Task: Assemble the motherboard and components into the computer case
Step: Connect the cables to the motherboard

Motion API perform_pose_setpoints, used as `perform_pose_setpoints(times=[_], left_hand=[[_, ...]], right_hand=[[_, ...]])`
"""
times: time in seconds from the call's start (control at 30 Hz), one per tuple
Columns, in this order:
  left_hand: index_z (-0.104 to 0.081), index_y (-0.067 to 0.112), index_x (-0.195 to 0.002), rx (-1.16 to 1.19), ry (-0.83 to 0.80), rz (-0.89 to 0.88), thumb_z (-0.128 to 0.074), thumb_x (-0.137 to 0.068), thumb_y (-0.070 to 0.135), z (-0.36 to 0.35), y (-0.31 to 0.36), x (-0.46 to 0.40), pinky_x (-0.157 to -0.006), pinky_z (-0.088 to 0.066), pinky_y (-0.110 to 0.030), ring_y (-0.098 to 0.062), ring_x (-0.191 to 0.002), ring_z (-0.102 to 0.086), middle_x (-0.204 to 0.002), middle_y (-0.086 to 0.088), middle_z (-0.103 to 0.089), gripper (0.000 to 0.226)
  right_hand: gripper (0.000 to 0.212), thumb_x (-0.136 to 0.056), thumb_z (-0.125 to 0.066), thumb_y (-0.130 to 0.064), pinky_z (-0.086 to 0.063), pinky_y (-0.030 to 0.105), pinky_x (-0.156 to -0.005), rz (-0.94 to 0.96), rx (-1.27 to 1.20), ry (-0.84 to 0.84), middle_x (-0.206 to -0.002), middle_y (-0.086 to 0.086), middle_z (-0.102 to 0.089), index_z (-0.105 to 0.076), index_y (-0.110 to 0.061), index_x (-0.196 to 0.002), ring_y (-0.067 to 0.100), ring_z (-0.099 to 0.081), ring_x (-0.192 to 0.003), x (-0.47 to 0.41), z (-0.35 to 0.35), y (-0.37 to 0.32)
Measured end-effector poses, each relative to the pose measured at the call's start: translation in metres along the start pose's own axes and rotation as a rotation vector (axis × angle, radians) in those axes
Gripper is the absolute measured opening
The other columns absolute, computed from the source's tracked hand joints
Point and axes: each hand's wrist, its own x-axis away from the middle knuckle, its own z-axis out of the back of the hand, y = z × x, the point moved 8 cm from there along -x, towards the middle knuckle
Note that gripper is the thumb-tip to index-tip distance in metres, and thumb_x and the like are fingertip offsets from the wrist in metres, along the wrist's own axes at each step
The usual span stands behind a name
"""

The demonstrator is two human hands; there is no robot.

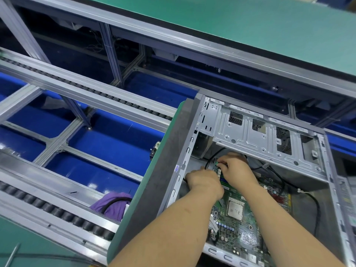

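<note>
Head view, near to far. Two bare forearms enter from the lower edge and reach into one open grey steel computer case (194, 120), which lies on its side on a green-edged grey pallet (154, 170).

One green printed motherboard (240, 224) lies flat on the case floor, beneath and between the forearms. It carries one square silver processor (235, 210) at its centre, a row of small blue-topped capacitors (223, 225) along its near-left edge and one red finned part (280, 199) to the right.

The left hand (204, 183) rests knuckles-up at the far-left corner of the board; its fingers are curled downward and their tips are hidden, so what they hold cannot be told. The right hand (238, 171), just beside it and touching, has thumb and forefinger pinched together on a small green connector (217, 164) at the board's far edge.

One thin black cable (207, 163) loops behind the two hands; a second black cable (316, 207) runs down the right of the case floor.

Beyond the hands, one perforated silver drive-bay bracket (260, 135) spans the case.

To the left, two roller conveyor rails (57, 211) cross over a blue floor, with one purple cloth bag (113, 204) between them. Farthest off lies one green-topped workbench (250, 22).
</note>
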Motion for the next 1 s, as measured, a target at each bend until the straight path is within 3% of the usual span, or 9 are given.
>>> perform_pose_setpoints(times=[0.5, 1.0], left_hand=[[-0.052, 0.013, -0.128, 0.012, -0.007, 0.0, -0.053, -0.089, 0.033, -0.0002, 0.0011, 0.0008, -0.091, -0.042, -0.04, -0.03, -0.114, -0.055, -0.126, -0.009, -0.057, 0.044], [-0.051, 0.014, -0.13, 0.008, -0.001, -0.007, -0.053, -0.09, 0.031, 0.0037, 0.001, 0.0031, -0.087, -0.039, -0.038, -0.029, -0.117, -0.054, -0.129, -0.007, -0.056, 0.044]], right_hand=[[0.028, -0.105, -0.051, -0.021, -0.051, 0.031, -0.084, -0.002, 0.066, -0.032, -0.119, 0.01, -0.069, -0.066, -0.016, -0.128, 0.029, -0.066, -0.102, -0.0014, -0.0019, -0.0001], [0.025, -0.104, -0.053, -0.023, -0.054, 0.034, -0.08, -0.018, 0.046, 0.007, -0.108, 0.01, -0.073, -0.068, -0.018, -0.123, 0.03, -0.067, -0.096, 0.0, -0.0012, 0.0037]])
